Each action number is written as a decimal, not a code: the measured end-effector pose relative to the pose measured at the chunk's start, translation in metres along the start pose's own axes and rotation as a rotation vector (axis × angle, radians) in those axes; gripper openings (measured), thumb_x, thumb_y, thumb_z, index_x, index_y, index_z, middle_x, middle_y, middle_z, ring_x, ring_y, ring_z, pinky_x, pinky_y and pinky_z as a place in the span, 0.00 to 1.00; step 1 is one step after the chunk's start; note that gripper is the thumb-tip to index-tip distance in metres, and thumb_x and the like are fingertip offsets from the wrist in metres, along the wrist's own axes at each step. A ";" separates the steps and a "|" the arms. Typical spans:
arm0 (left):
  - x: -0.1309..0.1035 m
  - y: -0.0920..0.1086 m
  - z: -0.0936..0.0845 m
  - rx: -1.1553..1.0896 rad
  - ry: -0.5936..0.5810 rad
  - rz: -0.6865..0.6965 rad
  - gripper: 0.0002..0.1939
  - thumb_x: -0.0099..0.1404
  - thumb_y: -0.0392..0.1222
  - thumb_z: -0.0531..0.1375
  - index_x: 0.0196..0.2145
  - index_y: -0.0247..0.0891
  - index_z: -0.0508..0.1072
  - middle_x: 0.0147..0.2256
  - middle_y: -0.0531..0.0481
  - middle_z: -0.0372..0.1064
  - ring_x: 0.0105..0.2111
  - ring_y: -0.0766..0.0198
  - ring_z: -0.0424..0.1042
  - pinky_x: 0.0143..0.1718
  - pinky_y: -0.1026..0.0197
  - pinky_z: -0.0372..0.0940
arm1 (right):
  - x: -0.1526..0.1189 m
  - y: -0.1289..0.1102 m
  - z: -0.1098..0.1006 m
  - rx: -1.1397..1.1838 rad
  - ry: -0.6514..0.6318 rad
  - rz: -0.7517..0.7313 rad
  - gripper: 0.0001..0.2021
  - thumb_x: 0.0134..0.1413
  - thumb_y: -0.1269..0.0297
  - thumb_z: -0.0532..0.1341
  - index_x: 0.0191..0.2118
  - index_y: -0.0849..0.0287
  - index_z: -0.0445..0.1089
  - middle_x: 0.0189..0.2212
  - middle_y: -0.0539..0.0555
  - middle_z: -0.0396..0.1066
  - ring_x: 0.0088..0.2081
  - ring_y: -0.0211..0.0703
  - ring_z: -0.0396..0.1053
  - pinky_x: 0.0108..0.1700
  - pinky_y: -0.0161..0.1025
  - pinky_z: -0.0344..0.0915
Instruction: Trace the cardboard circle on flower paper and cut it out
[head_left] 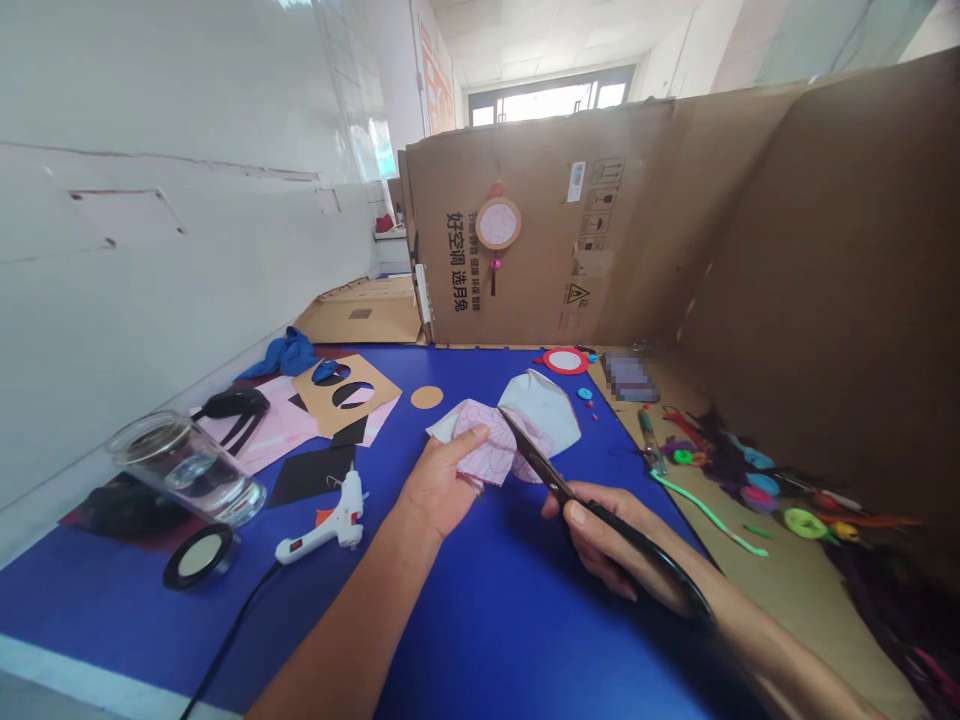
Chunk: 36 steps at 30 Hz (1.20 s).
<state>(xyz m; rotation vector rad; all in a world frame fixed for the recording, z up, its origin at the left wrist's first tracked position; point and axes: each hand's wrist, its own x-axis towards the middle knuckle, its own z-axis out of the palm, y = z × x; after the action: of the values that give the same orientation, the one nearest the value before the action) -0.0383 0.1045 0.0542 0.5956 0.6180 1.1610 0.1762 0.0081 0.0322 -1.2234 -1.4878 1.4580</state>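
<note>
My left hand pinches a piece of pink patterned fabric, thumb on top. The fabric's pale underside spreads out behind and to the right. In my right hand is a pair of black-handled scissors, its blades at the fabric just right of my left thumb. Whether the blades are parted or closed on the fabric I cannot tell. A tan round disc lies on the blue table behind my left hand.
A white glue gun with a black cord, a glass of water and a tape roll stand left. Cut card lies behind them. Small trims and a green strip lie right. Cardboard walls enclose the back and right.
</note>
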 end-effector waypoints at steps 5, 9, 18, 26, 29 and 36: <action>0.000 0.001 0.000 0.004 -0.002 -0.017 0.15 0.59 0.30 0.75 0.44 0.33 0.83 0.46 0.38 0.85 0.51 0.46 0.84 0.60 0.46 0.75 | -0.001 -0.003 0.000 -0.022 0.011 0.014 0.35 0.65 0.24 0.59 0.45 0.57 0.71 0.20 0.42 0.57 0.19 0.33 0.49 0.20 0.33 0.48; 0.000 0.000 -0.002 -0.008 -0.012 -0.015 0.15 0.59 0.30 0.74 0.44 0.34 0.83 0.46 0.39 0.85 0.52 0.46 0.83 0.61 0.46 0.74 | -0.003 -0.009 0.003 -0.024 0.018 0.022 0.35 0.62 0.22 0.60 0.43 0.55 0.71 0.19 0.42 0.56 0.18 0.34 0.49 0.20 0.34 0.47; 0.001 -0.001 -0.002 -0.022 -0.034 -0.005 0.15 0.58 0.30 0.75 0.43 0.32 0.83 0.45 0.38 0.85 0.50 0.45 0.84 0.61 0.44 0.73 | -0.009 -0.017 0.006 -0.098 0.089 0.013 0.35 0.63 0.22 0.58 0.42 0.56 0.71 0.21 0.42 0.57 0.21 0.34 0.50 0.23 0.34 0.50; 0.001 -0.001 -0.004 -0.014 -0.039 -0.010 0.16 0.58 0.31 0.75 0.45 0.33 0.83 0.45 0.39 0.86 0.49 0.48 0.84 0.60 0.46 0.74 | -0.007 -0.017 0.002 -0.130 0.058 0.015 0.34 0.63 0.23 0.58 0.40 0.55 0.69 0.21 0.42 0.57 0.21 0.34 0.50 0.23 0.34 0.49; 0.002 0.000 -0.003 -0.013 -0.057 -0.013 0.16 0.58 0.31 0.75 0.45 0.33 0.83 0.45 0.39 0.85 0.50 0.47 0.84 0.61 0.46 0.74 | -0.007 -0.017 0.001 -0.143 0.057 0.006 0.34 0.64 0.23 0.58 0.39 0.55 0.68 0.21 0.42 0.55 0.20 0.34 0.50 0.23 0.34 0.47; 0.001 0.000 -0.002 -0.029 -0.047 -0.019 0.16 0.57 0.30 0.75 0.44 0.34 0.83 0.45 0.39 0.86 0.48 0.49 0.84 0.59 0.47 0.75 | -0.005 -0.017 -0.001 -0.133 0.029 -0.007 0.33 0.64 0.24 0.59 0.39 0.54 0.67 0.20 0.41 0.54 0.19 0.33 0.48 0.20 0.33 0.46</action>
<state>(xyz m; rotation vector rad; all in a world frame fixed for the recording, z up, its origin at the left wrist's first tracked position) -0.0396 0.1058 0.0527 0.5895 0.5646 1.1328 0.1758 0.0046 0.0494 -1.3113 -1.5887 1.3499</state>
